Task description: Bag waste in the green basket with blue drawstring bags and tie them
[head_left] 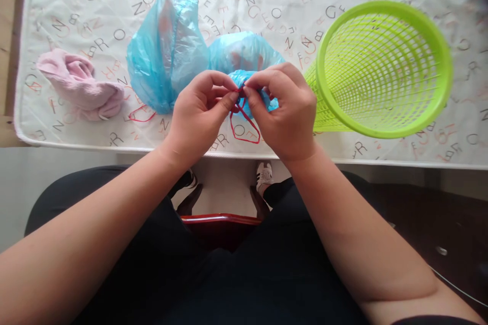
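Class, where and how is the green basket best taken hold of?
Probably pinch the solid rim of the green basket from the right, straddling it: the basket opens toward the camera, while the right hand is near its left side.

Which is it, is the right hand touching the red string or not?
Touching. The head view shows the right hand pinching the red string between thumb and forefinger, with a loop of it below the fingertips.

Pink cloth (82, 81) on lettered tablecloth (297, 5)
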A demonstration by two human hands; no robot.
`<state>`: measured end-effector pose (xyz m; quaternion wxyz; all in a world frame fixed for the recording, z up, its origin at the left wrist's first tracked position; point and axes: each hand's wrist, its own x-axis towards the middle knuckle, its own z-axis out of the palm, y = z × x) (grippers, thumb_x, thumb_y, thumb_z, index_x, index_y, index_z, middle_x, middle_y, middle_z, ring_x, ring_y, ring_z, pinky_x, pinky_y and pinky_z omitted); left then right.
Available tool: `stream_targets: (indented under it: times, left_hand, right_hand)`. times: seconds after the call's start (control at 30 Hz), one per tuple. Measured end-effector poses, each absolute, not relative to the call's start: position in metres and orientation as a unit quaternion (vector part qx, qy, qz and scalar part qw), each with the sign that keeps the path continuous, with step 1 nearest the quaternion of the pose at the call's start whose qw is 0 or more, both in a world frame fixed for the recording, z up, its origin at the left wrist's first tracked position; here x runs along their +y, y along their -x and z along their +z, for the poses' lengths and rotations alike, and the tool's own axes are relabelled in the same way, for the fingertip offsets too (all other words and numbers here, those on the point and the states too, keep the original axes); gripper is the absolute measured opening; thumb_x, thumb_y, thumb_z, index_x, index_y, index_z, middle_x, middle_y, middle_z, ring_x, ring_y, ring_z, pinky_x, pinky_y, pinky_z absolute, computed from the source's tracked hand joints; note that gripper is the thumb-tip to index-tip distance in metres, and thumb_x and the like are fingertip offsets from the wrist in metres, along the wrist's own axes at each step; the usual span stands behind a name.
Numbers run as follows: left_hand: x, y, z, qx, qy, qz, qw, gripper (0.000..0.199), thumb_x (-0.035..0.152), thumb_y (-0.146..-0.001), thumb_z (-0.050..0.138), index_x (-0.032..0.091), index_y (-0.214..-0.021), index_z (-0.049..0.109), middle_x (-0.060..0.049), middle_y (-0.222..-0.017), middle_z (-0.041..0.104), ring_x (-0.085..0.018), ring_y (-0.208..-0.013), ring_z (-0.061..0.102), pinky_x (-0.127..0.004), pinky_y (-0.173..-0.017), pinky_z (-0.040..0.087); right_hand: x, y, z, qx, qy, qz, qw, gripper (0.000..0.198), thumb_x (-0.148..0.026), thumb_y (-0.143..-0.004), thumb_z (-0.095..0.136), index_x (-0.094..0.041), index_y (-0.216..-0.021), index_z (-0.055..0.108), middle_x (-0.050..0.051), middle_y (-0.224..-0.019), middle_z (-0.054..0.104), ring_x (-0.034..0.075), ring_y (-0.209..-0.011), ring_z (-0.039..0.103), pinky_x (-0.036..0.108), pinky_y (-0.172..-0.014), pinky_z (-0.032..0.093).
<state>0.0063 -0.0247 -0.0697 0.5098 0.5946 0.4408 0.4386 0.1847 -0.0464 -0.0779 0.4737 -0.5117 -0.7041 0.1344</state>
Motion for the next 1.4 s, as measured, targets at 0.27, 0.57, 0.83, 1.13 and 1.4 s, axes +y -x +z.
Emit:
stream_targets:
  times: [0.27,0.57,0.83,1.13,1.4]
  left_hand:
    - [-0.026,-0.006,-0.074,0.445,-0.601,0.438,0.499,0.025,0.046,-0.092,0.085,0.026,-0.101,0.073,-0.006,-0.105,0.079,-0.021,-0.096,0.078,-0.032,-0.08,0.067]
    - [-0.018,-0.003,-0.085,0.45,-0.585,0.441,0.511,0.026,0.04,-0.091,0.087,0.03,-0.106,0.069,-0.003,-0.097,0.079,-0.021,-0.092,0.078,-0.034,-0.077,0.066]
    - [-0.012,0.004,-0.076,0.461,-0.694,0.44,0.335,0.017,0.02,-0.085,0.086,0.033,-0.088,0.076,-0.006,-0.111,0.075,-0.03,-0.126,0.065,-0.047,-0.105,0.06]
    - [-0.009,0.006,-0.083,0.465,-0.705,0.389,0.369,0.006,0.024,-0.092,0.079,0.027,-0.091,0.074,-0.002,-0.088,0.075,-0.023,-0.09,0.07,-0.036,-0.089,0.059]
    - [-0.016,0.0,-0.079,0.515,-0.714,0.329,0.342,0.008,0.027,-0.105,0.064,0.024,-0.1,0.07,-0.003,-0.099,0.075,-0.02,-0.095,0.073,-0.036,-0.091,0.061]
  right_hand:
    - [-0.045,-0.187,-0.083,-0.699,0.516,0.169,0.465,0.012,-0.032,-0.109,0.056,-0.028,-0.106,0.067,0.004,-0.103,0.069,0.022,-0.106,0.07,0.043,-0.099,0.062]
    - [-0.045,-0.186,-0.085,-0.711,0.485,0.198,0.47,0.009,-0.032,-0.105,0.064,-0.026,-0.107,0.07,0.003,-0.103,0.076,0.019,-0.097,0.072,0.04,-0.092,0.063]
    - [-0.044,-0.186,-0.088,-0.712,0.5,0.219,0.441,0.007,-0.03,-0.105,0.063,-0.026,-0.104,0.068,0.002,-0.101,0.073,0.019,-0.095,0.069,0.04,-0.091,0.061]
    - [-0.035,-0.203,-0.095,-0.692,0.523,0.169,0.468,0.012,-0.037,-0.107,0.061,-0.028,-0.101,0.066,0.003,-0.099,0.072,0.022,-0.096,0.069,0.042,-0.094,0.062]
    - [-0.042,-0.199,-0.079,-0.739,0.534,0.103,0.398,0.019,-0.032,-0.107,0.057,-0.029,-0.115,0.073,0.009,-0.116,0.068,0.027,-0.114,0.065,0.05,-0.107,0.057]
